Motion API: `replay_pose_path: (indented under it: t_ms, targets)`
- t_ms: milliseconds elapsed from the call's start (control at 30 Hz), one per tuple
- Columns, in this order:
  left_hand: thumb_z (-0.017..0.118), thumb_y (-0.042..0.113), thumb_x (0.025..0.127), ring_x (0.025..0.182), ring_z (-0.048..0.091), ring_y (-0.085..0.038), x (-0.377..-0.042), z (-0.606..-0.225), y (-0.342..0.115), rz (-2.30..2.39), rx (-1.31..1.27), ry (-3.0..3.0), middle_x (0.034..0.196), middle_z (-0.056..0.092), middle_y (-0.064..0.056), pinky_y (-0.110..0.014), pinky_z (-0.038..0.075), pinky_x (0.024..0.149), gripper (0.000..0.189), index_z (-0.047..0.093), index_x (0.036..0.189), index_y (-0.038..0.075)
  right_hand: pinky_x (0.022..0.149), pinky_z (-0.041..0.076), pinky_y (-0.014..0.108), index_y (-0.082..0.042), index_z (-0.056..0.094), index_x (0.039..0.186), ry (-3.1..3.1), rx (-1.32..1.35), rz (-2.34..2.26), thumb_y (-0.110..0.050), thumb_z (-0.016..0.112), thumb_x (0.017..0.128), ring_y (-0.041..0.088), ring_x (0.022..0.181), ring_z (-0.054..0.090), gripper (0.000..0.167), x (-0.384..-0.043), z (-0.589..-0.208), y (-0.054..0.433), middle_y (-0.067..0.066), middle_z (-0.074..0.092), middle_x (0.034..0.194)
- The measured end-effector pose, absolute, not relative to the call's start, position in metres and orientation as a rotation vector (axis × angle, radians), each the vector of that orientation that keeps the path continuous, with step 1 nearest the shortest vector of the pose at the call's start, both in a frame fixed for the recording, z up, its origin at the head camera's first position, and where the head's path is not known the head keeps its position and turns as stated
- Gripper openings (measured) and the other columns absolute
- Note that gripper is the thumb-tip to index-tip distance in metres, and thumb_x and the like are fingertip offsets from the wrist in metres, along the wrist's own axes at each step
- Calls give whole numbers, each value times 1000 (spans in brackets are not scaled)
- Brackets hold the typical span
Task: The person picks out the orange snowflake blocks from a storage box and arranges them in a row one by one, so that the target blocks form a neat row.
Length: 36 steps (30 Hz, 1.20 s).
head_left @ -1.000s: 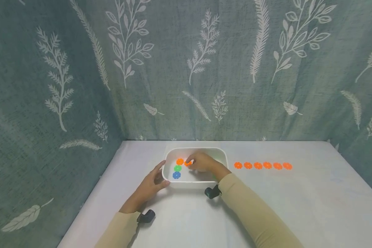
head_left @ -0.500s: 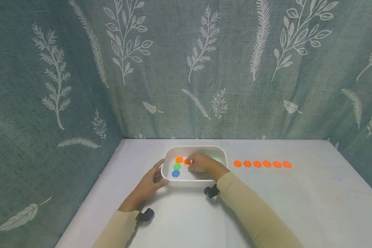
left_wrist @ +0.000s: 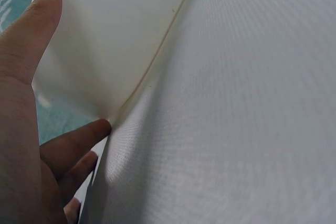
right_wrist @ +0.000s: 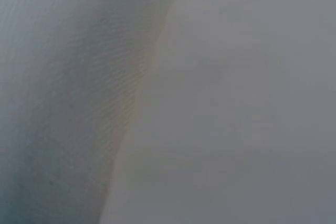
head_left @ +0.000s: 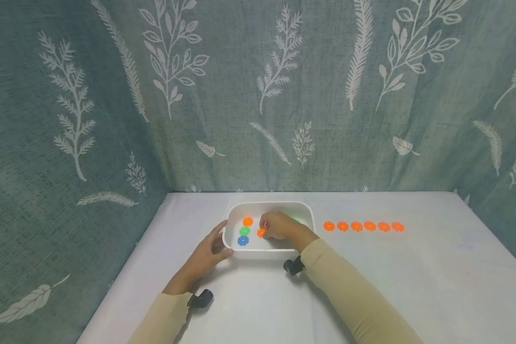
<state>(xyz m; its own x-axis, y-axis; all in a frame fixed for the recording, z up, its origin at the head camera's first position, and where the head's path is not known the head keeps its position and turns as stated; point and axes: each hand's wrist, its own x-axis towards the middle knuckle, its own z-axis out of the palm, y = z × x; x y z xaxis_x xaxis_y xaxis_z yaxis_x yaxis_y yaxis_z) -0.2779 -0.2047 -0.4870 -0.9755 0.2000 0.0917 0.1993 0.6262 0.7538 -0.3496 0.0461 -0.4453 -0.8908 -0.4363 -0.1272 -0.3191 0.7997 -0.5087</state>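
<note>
A white rectangular tub [head_left: 268, 250] holds several flower-shaped plastic discs. At its left end my left hand [head_left: 204, 258] grips the tub, thumb near the front corner and fingers along the left side; the left wrist view shows the thumb [left_wrist: 44, 11] on the wall. My right hand [head_left: 279, 226] reaches inside, its fingertips pinching an orange disc [head_left: 261, 232] close over the tub floor. Left of it, another orange disc [head_left: 247, 221], a green disc [head_left: 244, 231] and a blue disc [head_left: 243, 240] form a column. A red bit shows beside the fingers. The right wrist view shows no hand.
Right of the tub, several orange discs lie in a straight row [head_left: 363, 226] on the white tablecloth [head_left: 413, 286]. A green piece [head_left: 296, 220] shows behind the right hand. Leaf-patterned curtain [head_left: 241, 95] stands behind and left of the table.
The pinched orange disc has slid toward the tub's near side, away from the other orange disc, with my right fingertips. My left hand keeps its place on the tub.
</note>
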Motion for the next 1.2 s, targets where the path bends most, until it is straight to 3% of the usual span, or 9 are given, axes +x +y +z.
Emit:
replay_pose_path:
  t_ms: [233,633,833,1067,1200]
  targets:
    - [76,54,77,134,41,-35,-276,-486,-205,1297,358,2852,148,43,-14,-67,24,105,96,24,155,32,87,48,35,-17,69,97,2762,-522,-683,-16,80,82,17,86,54,19,-349,-440,43,-4,60,87]
    - [76,55,76,133,42,-35,-277,-486,-204,1300,325,2846,147,44,-14,-67,24,105,97,24,154,33,77,47,31,-17,62,90,2775,-505,-738,-15,81,80,18,82,54,22,-350,-441,46,-2,59,84]
    - [76,55,76,133,43,-34,-278,-486,-204,1316,323,2836,146,46,-13,-67,24,106,97,25,154,33,73,46,29,-15,63,90,2766,-583,-791,-14,80,80,17,77,54,19,-352,-441,51,-2,60,82]
    - [77,53,77,133,43,-34,-278,-487,-204,1333,341,2832,146,45,-14,-66,24,106,96,25,154,32,60,49,27,-12,66,90,2674,-603,-993,-9,79,80,16,64,58,17,-356,-442,57,1,62,77]
    - [77,54,76,134,42,-34,-277,-486,-204,1330,326,2826,146,45,-13,-66,21,107,96,25,154,32,60,48,27,-12,67,92,2642,-612,-1089,-10,78,81,15,67,60,16,-355,-439,61,0,64,78]
